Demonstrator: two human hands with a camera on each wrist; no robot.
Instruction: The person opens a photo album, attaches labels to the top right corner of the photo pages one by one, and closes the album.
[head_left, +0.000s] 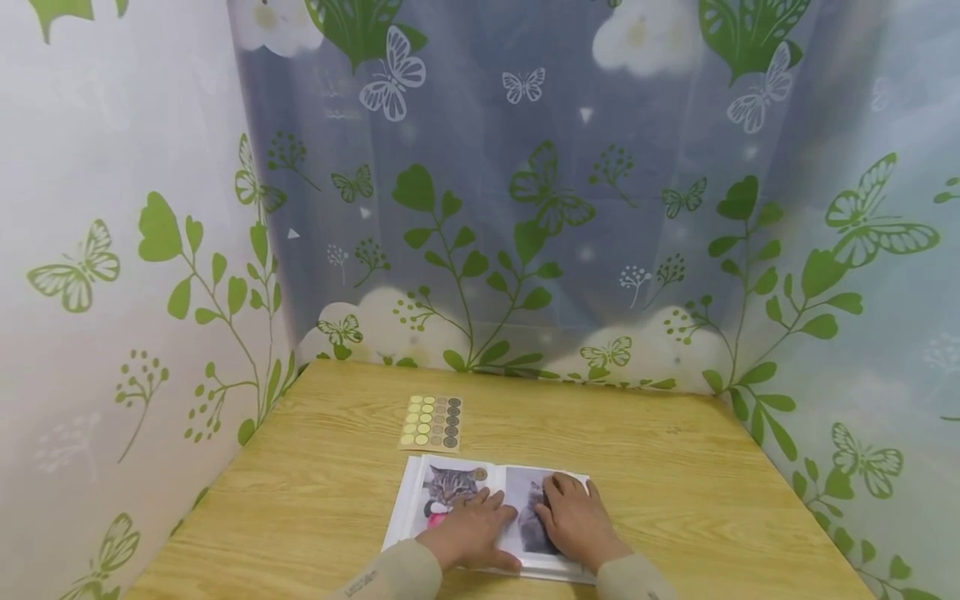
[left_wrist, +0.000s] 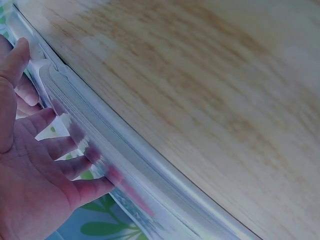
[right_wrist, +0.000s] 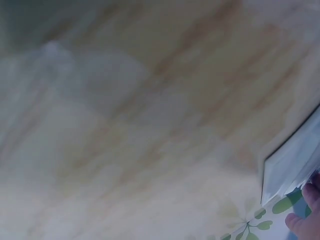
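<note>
An open photo album (head_left: 420,487) with cat pictures lies on the wooden table (head_left: 675,483) near its front edge. My left hand (head_left: 474,527) rests flat on the left page with straight fingers, over a grey cat photo (head_left: 450,482). My right hand (head_left: 576,518) lies flat on the right page, covering most of a second cat photo (head_left: 528,521). In the left wrist view the left hand (left_wrist: 35,165) has spread fingers touching the album's page edges (left_wrist: 115,155). The right wrist view shows only a fingertip (right_wrist: 306,220) and an album corner (right_wrist: 287,167).
A sheet of round yellow, tan and grey stickers (head_left: 432,422) lies on the table just behind the album. White curtains with green leaves and butterflies (head_left: 525,208) close in the table on the left, back and right.
</note>
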